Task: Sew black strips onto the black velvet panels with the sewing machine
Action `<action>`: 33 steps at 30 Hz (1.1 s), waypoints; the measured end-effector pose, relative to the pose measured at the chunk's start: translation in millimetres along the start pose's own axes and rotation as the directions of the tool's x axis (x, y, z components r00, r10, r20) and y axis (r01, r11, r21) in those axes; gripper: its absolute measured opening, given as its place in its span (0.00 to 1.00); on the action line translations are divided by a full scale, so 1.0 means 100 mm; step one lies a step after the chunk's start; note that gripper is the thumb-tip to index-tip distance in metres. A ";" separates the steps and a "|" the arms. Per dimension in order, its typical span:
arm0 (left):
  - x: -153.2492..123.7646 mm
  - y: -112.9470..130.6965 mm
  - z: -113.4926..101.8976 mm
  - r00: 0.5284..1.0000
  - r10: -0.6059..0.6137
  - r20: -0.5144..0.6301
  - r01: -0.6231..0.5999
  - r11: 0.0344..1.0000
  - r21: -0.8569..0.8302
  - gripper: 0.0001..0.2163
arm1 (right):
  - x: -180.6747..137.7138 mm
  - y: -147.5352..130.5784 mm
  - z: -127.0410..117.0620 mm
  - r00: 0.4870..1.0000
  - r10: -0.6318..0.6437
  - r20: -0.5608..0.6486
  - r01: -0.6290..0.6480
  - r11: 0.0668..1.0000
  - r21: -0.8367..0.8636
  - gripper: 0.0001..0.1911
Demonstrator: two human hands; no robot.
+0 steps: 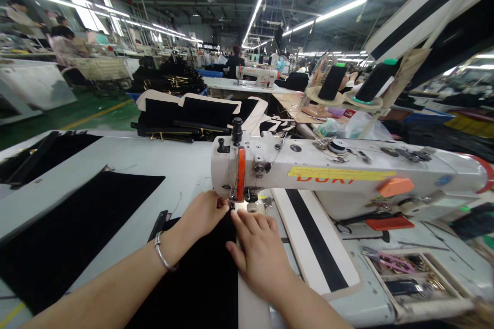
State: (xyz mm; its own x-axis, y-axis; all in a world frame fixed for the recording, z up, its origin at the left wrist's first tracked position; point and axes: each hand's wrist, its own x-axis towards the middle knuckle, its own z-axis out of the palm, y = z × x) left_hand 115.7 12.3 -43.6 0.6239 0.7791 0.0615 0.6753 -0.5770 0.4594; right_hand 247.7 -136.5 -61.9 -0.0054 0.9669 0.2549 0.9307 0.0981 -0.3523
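Left hand point(204, 212) and right hand point(260, 254) over black fabric point(196, 277), at a sewing machine point(270, 157).
The left's thumb and fingers are bunched near the needle end; whether they pinch anything, I cannot tell. The right lies spread across the fabric's right edge. From the hands, the fabric extends toward 7 o'clock, the machine's head stands at 12; a striped panel point(316, 241) lies at 3, a parts tray point(428, 310) at 4, another black piece point(85, 226) at 9.
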 end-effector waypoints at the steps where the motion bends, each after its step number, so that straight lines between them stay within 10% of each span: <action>1: -0.02 0.00 0.00 1.000 0.009 -0.010 -0.009 1.000 0.003 0.08 | 0.00 0.00 -0.01 1.000 -0.002 0.001 0.002 1.000 0.002 0.29; 9: -0.52 -0.18 0.14 0.917 0.398 -0.013 -0.395 0.914 0.094 0.16 | -0.01 0.00 -0.01 1.000 -0.015 -0.017 0.015 1.000 0.019 0.25; 27: -0.67 -0.14 0.04 0.890 0.454 0.039 -0.451 0.866 0.217 0.17 | -0.19 -0.06 -0.05 0.999 0.000 -0.048 0.001 1.000 0.020 0.22; 30: -1.14 -0.06 -0.08 0.795 0.587 0.154 -0.607 0.773 0.183 0.24 | -0.55 -0.13 -0.04 0.988 -0.114 -0.104 0.121 0.991 0.061 0.20; 33: -1.58 -0.02 -0.09 0.603 0.777 0.181 -0.797 0.579 0.173 0.25 | -0.90 -0.20 0.04 0.914 -0.264 -0.308 0.286 0.958 0.028 0.18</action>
State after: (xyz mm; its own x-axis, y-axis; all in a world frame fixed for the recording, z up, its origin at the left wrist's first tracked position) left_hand 12.0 -107.2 -46.1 0.9720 -0.0226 0.2339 -0.0384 -0.9973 0.0633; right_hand 227.9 -224.3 -81.2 -0.1380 0.7856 0.6032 0.8799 0.3768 -0.2894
